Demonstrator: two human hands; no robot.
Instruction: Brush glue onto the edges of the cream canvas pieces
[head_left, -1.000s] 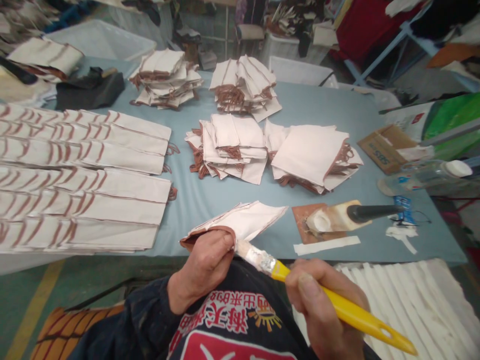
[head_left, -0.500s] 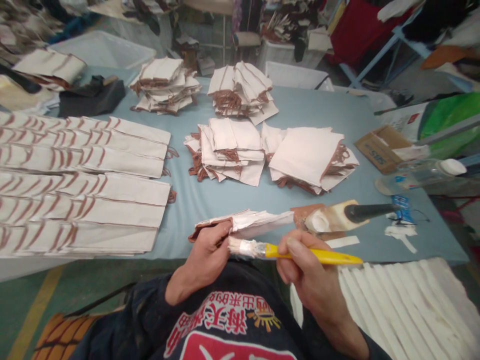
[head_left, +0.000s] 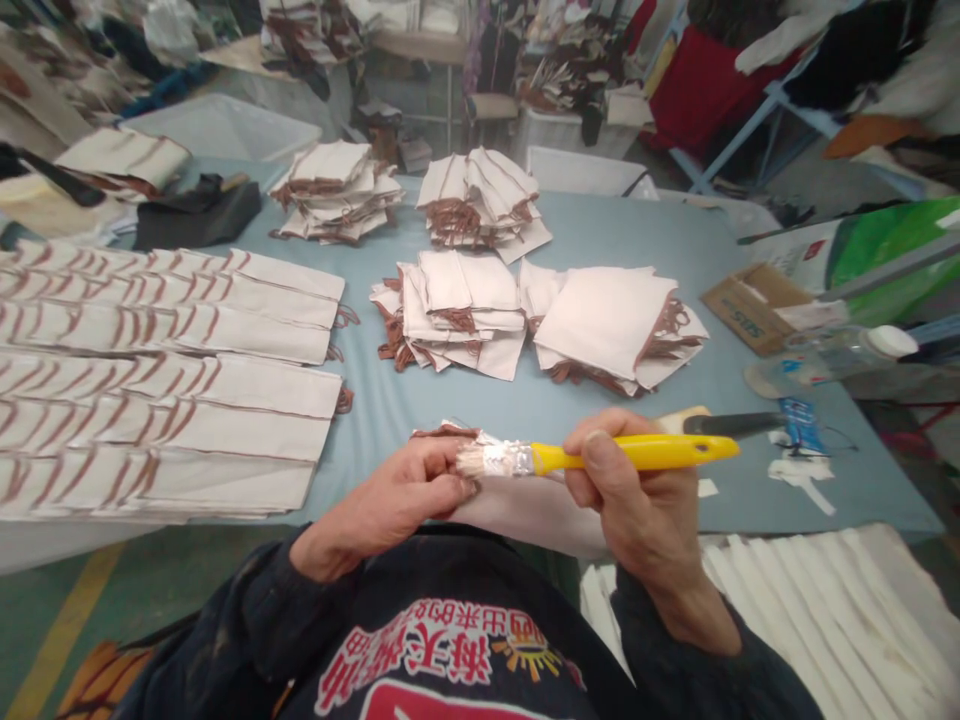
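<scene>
My right hand [head_left: 637, 490] is closed around the yellow handle of a paintbrush [head_left: 551, 459], held almost level. Its pale, caked bristles lie against the fingers of my left hand [head_left: 405, 490]. That hand pinches a white fabric piece [head_left: 532, 510] with brown trim, at the table's front edge. Part of the fabric hangs below the brush, and my fingers hide much of the rest. Behind my right hand, a cream-coloured container [head_left: 681, 417] with a black handle [head_left: 739, 425] is partly covered.
Stacks of white, brown-edged fabric pieces [head_left: 604, 315] stand mid-table. Overlapping rows [head_left: 262, 395] of them cover the left. At right are a cardboard box [head_left: 750, 310], a clear bottle [head_left: 832, 362] and paper scraps [head_left: 802, 470]. White folded cloth [head_left: 817, 610] lies low at right.
Both hands and the brush have risen slightly. The fabric piece has turned, its white part now hanging toward me below the brush. My right hand now covers more of the container.
</scene>
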